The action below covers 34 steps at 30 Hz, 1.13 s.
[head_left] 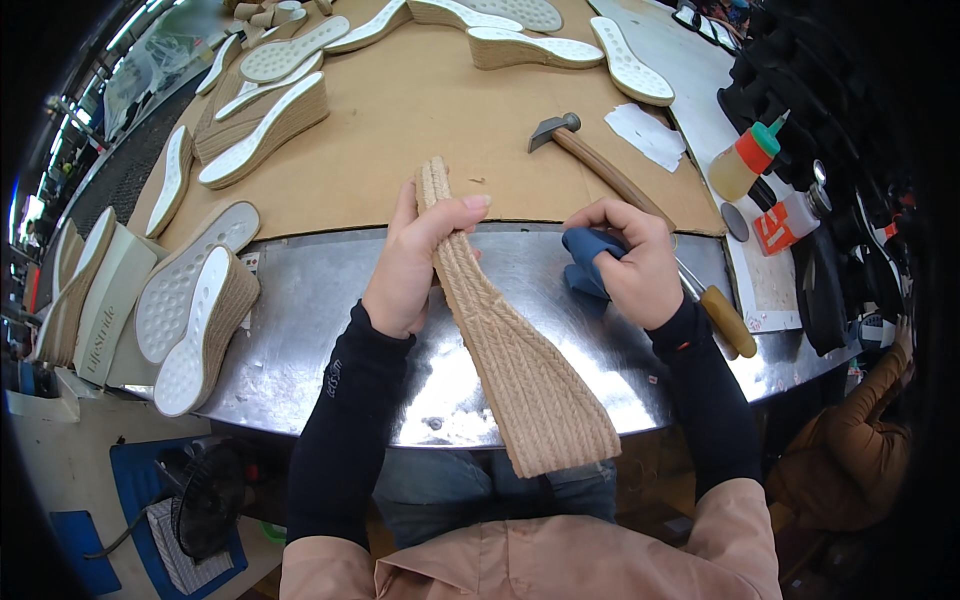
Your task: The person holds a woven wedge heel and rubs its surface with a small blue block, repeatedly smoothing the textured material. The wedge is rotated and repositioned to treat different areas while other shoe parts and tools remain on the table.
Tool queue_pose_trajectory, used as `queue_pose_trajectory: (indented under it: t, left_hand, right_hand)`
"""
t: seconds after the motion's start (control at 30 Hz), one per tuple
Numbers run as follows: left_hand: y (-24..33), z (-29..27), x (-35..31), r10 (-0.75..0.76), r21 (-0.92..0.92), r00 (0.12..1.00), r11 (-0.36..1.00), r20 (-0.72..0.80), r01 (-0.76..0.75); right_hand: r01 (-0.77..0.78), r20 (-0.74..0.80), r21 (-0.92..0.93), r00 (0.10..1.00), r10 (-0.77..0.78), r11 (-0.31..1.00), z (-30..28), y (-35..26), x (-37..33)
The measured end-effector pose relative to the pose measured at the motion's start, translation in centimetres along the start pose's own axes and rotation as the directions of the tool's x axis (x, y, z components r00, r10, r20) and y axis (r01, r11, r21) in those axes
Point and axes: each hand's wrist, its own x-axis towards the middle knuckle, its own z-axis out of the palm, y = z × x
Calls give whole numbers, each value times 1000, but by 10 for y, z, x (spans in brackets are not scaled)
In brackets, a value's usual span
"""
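My left hand (408,262) is closed round the narrow toe end of a wedge shoe sole (510,370) covered in braided tan rope. The sole is held on its side, its thick heel end toward me over the front edge of the metal bench. To the right, my right hand (640,262) pinches a bunched dark blue cloth (588,262), apart from the sole. Just beyond the right hand lies a hammer (615,172) with a wooden handle. Beside the right wrist is a tool with a yellow wooden handle (727,322) and a metal shaft.
Several white-topped wedge soles (270,130) lie on the cardboard sheet (400,130) at left and back. A glue bottle (745,160) with a green cap and a red-labelled bottle (790,222) stand at right. A fan (208,500) sits low left. Another person's arm (870,400) shows at far right.
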Motion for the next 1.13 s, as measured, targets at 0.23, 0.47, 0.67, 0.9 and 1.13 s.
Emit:
queue_pose_trajectory:
  t: [0.23, 0.47, 0.67, 0.9, 1.13]
  left_hand:
    - [-1, -3, 4, 64, 103, 998, 992, 24, -66]
    - [-6, -1, 5, 130, 159, 991, 979, 10, -130]
    - [-4, 3, 5, 161, 156, 987, 975, -8, -158]
    - [-11, -1, 7, 168, 131, 986, 978, -24, -163]
    - [-17, -9, 14, 158, 170, 987, 973, -20, -153]
  right_hand:
    - [-29, 59, -63, 998, 33, 998, -3, 0, 1]
    - [-16, -27, 32, 999, 17, 999, -4, 0, 1]
    - [-21, -113, 269, 992, 53, 963, -35, -12, -8]
    - [119, -445, 152, 894, -39, 981, -124, -24, -45]
    - [-101, -807, 74, 579, 119, 992, -242, -6, -53]
